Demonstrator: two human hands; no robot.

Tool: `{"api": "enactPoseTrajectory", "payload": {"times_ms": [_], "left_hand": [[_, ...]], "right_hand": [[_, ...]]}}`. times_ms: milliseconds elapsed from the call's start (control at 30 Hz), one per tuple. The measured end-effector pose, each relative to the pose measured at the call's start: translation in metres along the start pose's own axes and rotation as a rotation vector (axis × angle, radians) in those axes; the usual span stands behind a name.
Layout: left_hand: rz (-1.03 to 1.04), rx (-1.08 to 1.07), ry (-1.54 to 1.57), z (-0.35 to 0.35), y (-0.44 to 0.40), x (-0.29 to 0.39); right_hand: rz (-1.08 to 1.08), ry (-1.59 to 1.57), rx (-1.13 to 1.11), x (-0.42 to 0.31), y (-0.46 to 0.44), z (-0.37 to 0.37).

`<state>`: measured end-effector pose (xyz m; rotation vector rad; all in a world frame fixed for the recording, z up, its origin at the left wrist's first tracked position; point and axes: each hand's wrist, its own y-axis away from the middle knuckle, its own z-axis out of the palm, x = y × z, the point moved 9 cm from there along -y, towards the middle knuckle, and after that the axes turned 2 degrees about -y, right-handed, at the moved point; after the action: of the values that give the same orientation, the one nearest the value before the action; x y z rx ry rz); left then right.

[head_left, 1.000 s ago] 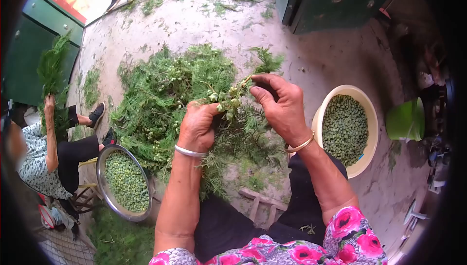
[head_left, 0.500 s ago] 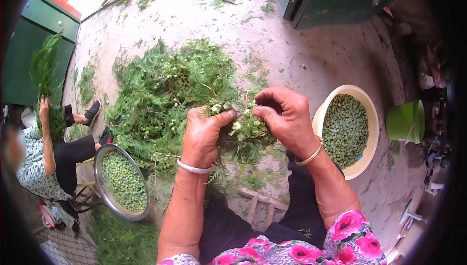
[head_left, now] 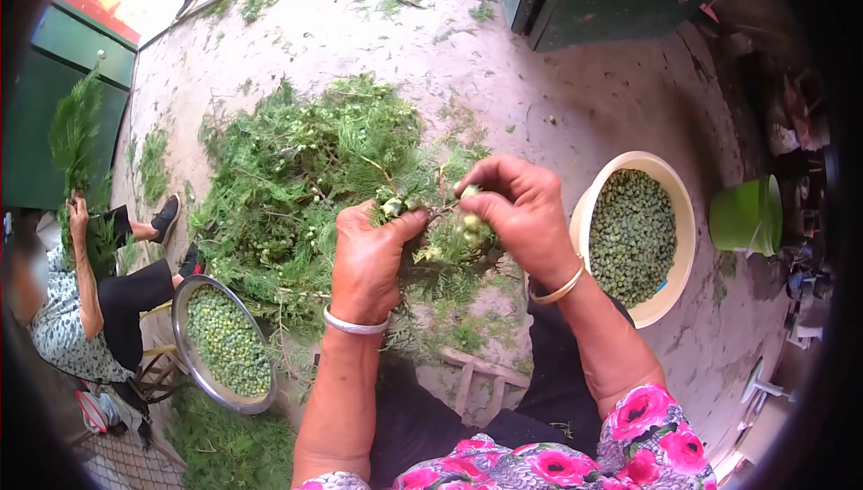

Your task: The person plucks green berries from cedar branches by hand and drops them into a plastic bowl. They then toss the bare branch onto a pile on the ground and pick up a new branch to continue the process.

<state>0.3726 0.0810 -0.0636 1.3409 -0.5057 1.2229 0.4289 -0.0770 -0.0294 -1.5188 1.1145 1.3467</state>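
My left hand (head_left: pixel 367 261) is closed around an evergreen sprig (head_left: pixel 436 256) with feathery leaves and pale green cones, held above my lap. A few of those cones show beside my left thumb. At the sprig's right side, my right hand (head_left: pixel 521 216) pinches a small green cone (head_left: pixel 471 191) between thumb and forefinger. More cones hang just below those fingertips. To the right of my right hand stands a cream basin (head_left: pixel 685 261) filled with loose green cones.
A heap of cut evergreen branches (head_left: pixel 297 175) lies on the floor ahead. At left a seated person (head_left: pixel 76 310) holds up a branch (head_left: pixel 74 135) beside a metal basin (head_left: pixel 187 333) of cones. A green bucket (head_left: pixel 748 216) stands at right, a wooden stool (head_left: pixel 467 373) between my legs.
My right fingers have shifted slightly and now pinch a green cone that shows between them. The left hand keeps its hold on the sprig. The view has tilted a little.
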Motion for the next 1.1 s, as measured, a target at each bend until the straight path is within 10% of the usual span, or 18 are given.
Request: {"api": "enactPoseTrajectory", "payload": {"times_ms": [167, 500, 600, 867, 1033, 1100], "left_hand": [[-0.02, 0.048, -0.006, -0.015, -0.004, -0.001], [0.023, 0.096, 0.075, -0.029, -0.013, 0.0], [0.056, 0.078, 0.007, -0.027, -0.013, 0.002], [0.031, 0.029, -0.003, -0.014, -0.008, 0.004], [0.002, -0.003, 0.095, -0.008, -0.007, -0.003], [0.003, -0.01, 0.103, -0.003, -0.005, 0.0]], "right_hand": [[0.305, -0.798, 0.089, 0.02, -0.008, -0.012], [0.071, 0.001, -0.145, -0.006, 0.001, 0.02], [-0.338, 0.277, -0.26, -0.024, 0.004, 0.037], [0.403, -0.621, -0.077, 0.023, -0.001, 0.021], [0.423, -0.903, -0.051, 0.033, -0.003, 0.024], [0.224, -0.552, 0.204, 0.028, -0.009, 0.003]]}}
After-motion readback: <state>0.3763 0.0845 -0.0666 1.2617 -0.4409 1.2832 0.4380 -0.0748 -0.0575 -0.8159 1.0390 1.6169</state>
